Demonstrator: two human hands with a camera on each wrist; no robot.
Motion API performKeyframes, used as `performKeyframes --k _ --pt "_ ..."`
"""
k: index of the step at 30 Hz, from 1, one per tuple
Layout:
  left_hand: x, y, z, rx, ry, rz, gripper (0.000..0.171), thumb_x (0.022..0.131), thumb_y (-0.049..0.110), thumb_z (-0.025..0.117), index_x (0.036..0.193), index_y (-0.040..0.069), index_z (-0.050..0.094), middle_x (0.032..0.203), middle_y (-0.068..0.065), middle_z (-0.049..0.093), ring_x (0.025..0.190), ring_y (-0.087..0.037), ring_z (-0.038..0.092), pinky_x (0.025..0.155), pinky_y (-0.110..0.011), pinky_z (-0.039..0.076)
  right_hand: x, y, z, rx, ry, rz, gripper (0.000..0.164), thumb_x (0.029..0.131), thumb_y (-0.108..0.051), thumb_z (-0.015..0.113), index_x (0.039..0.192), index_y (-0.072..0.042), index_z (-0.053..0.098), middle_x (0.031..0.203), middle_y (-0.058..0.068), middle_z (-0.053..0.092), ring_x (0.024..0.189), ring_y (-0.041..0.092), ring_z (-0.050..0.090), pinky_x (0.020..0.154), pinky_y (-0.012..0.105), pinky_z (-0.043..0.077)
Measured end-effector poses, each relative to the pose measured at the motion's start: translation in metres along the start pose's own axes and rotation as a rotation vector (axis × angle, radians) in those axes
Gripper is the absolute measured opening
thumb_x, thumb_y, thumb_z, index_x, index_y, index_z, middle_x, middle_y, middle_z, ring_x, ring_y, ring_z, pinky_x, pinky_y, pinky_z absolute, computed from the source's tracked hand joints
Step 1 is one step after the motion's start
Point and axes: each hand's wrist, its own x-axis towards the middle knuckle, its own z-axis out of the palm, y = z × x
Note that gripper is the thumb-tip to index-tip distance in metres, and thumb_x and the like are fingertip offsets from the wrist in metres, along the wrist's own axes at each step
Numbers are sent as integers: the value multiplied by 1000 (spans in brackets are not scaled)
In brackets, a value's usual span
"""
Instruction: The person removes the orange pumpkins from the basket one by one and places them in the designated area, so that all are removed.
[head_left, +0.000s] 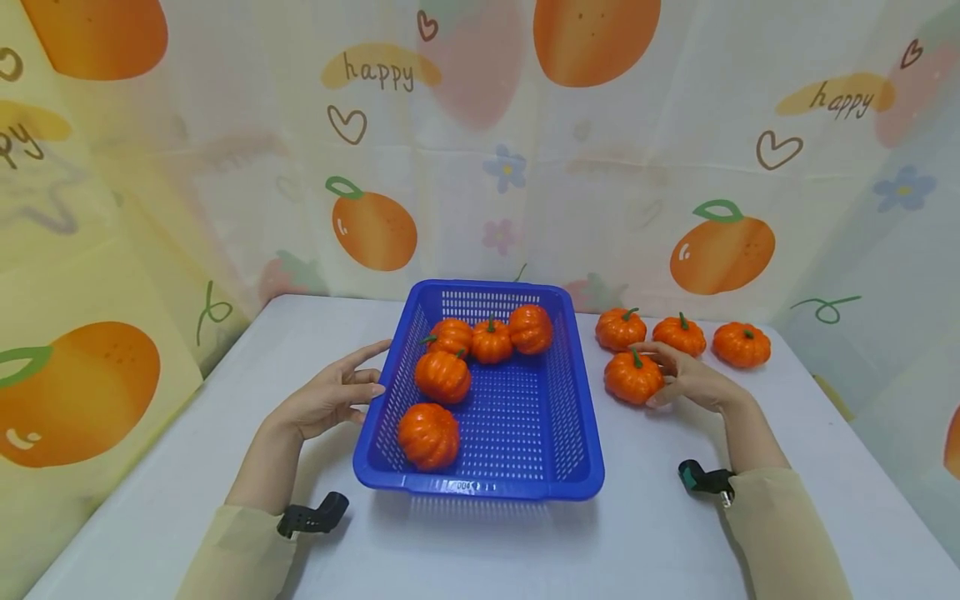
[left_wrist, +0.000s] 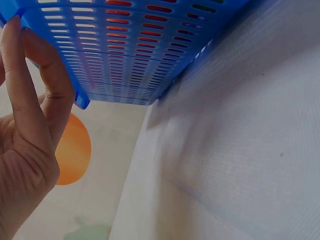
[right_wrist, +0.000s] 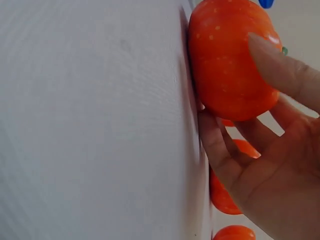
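A blue plastic basket [head_left: 517,489] stands on the table with several small orange pumpkins in it, among them a front pumpkin [head_left: 428,437] near its left wall. Fingertips of my left hand [head_left: 330,398] touch the basket's left rim from outside; the left wrist view shows the slotted basket wall [left_wrist: 120,47] beside these fingers. At the basket's right, my right hand [head_left: 693,379] holds an orange pumpkin [head_left: 632,379] with a green stem. In the right wrist view the thumb [right_wrist: 280,67] lies across this pumpkin [right_wrist: 230,65], and the other fingers curve around its side, low by the tabletop.
Behind my right hand, a row of three more pumpkins stands on the table: a left one [head_left: 619,328], a middle one [head_left: 679,335] and a right one [head_left: 742,345]. A fruit-patterned curtain [head_left: 480,183] hangs along the back of the white table [head_left: 480,558].
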Motion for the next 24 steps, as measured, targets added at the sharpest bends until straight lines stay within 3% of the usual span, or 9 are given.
performKeyframes --k 6,12,18,24 --pt "0 0 0 -18 -4 -1 79 96 8 57 159 16 10 102 2 68 84 -12 72 68 -28 62 -4 -1 -4 -32 33 6 81 80 -24 74 150 -13 36 156 22 31 144 47 25 111 73 30" --pt "0 -1 0 -19 -5 -3 78 97 8 56 159 17 10 103 2 68 84 -11 72 68 -28 62 -7 -8 -4 -21 104 -6 74 86 -25 71 150 -11 37 155 21 38 141 44 32 111 66 37" --pt "-1 0 0 -12 4 -8 77 97 8 56 159 17 11 104 2 68 84 -11 72 67 -27 62 -11 -25 -6 -27 182 -22 71 90 -27 68 150 -9 34 156 20 36 144 42 33 114 68 32" --pt "0 0 0 -10 4 -9 78 97 9 57 159 18 11 106 1 68 84 -11 72 68 -28 62 -12 -49 -3 -12 244 -65 68 91 -31 67 151 -20 35 158 17 34 143 40 34 111 69 34"
